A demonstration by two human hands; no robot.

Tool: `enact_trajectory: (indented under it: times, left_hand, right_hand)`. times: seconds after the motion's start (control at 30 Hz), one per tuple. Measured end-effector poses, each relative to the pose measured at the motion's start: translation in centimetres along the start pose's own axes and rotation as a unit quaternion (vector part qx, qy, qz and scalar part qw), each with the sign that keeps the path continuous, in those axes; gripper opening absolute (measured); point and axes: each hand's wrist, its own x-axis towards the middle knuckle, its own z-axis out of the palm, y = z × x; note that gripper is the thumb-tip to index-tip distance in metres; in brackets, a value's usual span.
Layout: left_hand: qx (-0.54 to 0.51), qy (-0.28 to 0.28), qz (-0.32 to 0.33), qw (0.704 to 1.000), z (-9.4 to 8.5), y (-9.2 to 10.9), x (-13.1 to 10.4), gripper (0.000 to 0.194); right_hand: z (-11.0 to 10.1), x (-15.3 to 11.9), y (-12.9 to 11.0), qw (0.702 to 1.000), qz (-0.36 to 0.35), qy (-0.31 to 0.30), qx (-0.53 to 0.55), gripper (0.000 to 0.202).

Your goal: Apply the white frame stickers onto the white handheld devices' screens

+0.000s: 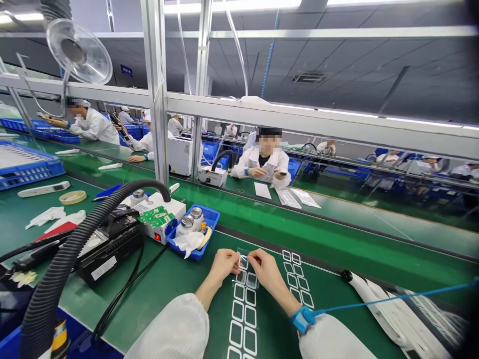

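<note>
frame strip = landmark. far left of it, i log a black ribbed hose [48, 301] and a roll of tape [63, 199]. nearer on that side: a white box [149, 230] with a green circuit board [156, 217] on top, then a blue tray [215, 219] holding metal-capped bottles [187, 228].

left hand [223, 265]: at the strip's upper left edge, thumb and fingertips pressed together, pinching it. frame strip [244, 319]: clear, with paired white rounded outlines; its far end sits between my two sets of fingertips, the rest runs toward me below the hands. right hand [264, 268]: at the upper right edge, thumb and forefinger pinching it, blue wrist strap [303, 319] on.

beyond the strip, a person [262, 162] in white sits across the bench. right of it, a second strip [298, 279], partly behind the right forearm; farther right, a long white housing [389, 309].
</note>
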Motion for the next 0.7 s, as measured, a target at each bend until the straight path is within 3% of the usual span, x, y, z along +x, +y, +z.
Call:
enact_trajectory:
  times: [0.2, 0.3, 0.37, 0.5, 0.6, 0.7]
  left_hand:
    - [0.010, -0.004, 0.034, 0.999, -0.3, -0.5, 0.2, 0.027]
    - [0.011, -0.006, 0.062, 0.998, -0.5, -0.9, 0.5, 0.034]
    - [0.015, 0.003, 0.082, 0.997, -0.6, -1.1, 0.7, 0.037]
    - [0.033, 0.033, 0.122, 0.991, -0.5, -1.5, 0.9, 0.032]
    - [0.043, 0.064, 0.141, 0.987, -0.2, -1.5, 0.8, 0.030]
    - [0.048, 0.103, 0.161, 0.980, -0.1, -1.2, 0.6, 0.035]
  right_hand:
    - [-0.2, -2.1, -1.7, 0.997, -0.062, 0.031, -0.042, 0.024]
    - [-1.5, -3.3, -0.9, 0.992, -0.067, 0.054, -0.090, 0.026]
    - [-3.4, -3.7, 1.4, 0.988, -0.036, 0.075, -0.131, 0.026]
    - [-9.3, -4.1, 8.4, 0.966, 0.064, 0.097, -0.229, 0.018]
    - [-13.6, -4.6, 13.0, 0.939, 0.135, 0.100, -0.301, 0.045]
    - [-16.3, -5.3, 15.7, 0.926, 0.156, 0.076, -0.335, 0.058]
